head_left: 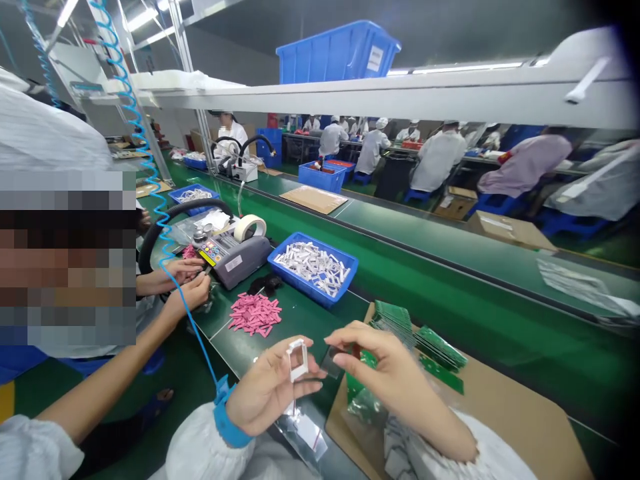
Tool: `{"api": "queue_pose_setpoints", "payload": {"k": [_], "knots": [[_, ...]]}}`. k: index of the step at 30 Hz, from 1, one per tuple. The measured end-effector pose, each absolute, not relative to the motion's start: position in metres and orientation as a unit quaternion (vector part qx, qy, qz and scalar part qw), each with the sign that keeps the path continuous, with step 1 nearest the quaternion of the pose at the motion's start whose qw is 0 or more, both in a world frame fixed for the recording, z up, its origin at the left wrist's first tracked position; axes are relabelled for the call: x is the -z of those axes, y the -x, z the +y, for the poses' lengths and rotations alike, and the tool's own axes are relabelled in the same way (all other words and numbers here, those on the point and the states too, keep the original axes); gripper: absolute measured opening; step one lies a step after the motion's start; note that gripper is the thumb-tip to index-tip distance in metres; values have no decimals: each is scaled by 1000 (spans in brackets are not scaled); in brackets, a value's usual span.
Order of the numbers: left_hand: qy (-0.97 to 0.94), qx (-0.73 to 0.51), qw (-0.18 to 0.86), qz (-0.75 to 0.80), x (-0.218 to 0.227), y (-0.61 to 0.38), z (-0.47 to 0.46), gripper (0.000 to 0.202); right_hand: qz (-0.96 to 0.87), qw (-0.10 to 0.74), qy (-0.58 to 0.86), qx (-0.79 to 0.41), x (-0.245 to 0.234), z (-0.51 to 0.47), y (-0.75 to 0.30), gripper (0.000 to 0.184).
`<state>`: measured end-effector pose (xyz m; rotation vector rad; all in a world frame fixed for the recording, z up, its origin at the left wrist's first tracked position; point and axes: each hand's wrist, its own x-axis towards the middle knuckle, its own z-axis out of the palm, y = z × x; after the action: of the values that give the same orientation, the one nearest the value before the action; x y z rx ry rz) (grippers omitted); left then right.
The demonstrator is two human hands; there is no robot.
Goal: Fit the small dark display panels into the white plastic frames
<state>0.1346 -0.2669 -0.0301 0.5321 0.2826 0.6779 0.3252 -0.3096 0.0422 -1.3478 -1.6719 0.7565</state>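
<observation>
My left hand (273, 387), with a blue wrist strap (229, 417) on its wrist, holds a small white rectangular plastic frame (298, 361) upright between thumb and fingers. Close to its right, my right hand (377, 357) pinches a thin, dark, see-through rectangular plate (332, 362) by its edge. Frame and plate are apart. Under my hands lies a clear plastic bag (305, 433) with a white label. To the right of the plate, stacks of green circuit boards (393, 315) stand on a cardboard sheet (500, 407).
A blue bin (345, 283) of white plastic parts stands ahead, beside a pile of pink strips (255, 313). Further left is a grey machine (240, 257) with a tape roll (250, 228) on it. A co-worker's hands (193, 287) work there. A coiled blue cord (187, 313) runs to my wrist strap.
</observation>
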Motion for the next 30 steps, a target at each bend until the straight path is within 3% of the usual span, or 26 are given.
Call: {"api": "queue_pose_setpoints", "payload": {"k": [4, 16, 23, 30], "knots": [[-307, -331, 877, 164, 17, -147, -272, 38, -665, 441, 526, -295, -45, -316, -333, 15], [-325, -273, 904, 56, -4, -162, -285, 38, -744, 424, 442, -266, -53, -327, -338, 22], [-378, -295, 872, 93, -12, -157, -290, 38, -730, 462, 502, -31, -53, -337, -333, 9], [-463, -319, 820, 109, -8, -152, -292, 39, -735, 447, 510, 12, -54, -338, -328, 12]]}}
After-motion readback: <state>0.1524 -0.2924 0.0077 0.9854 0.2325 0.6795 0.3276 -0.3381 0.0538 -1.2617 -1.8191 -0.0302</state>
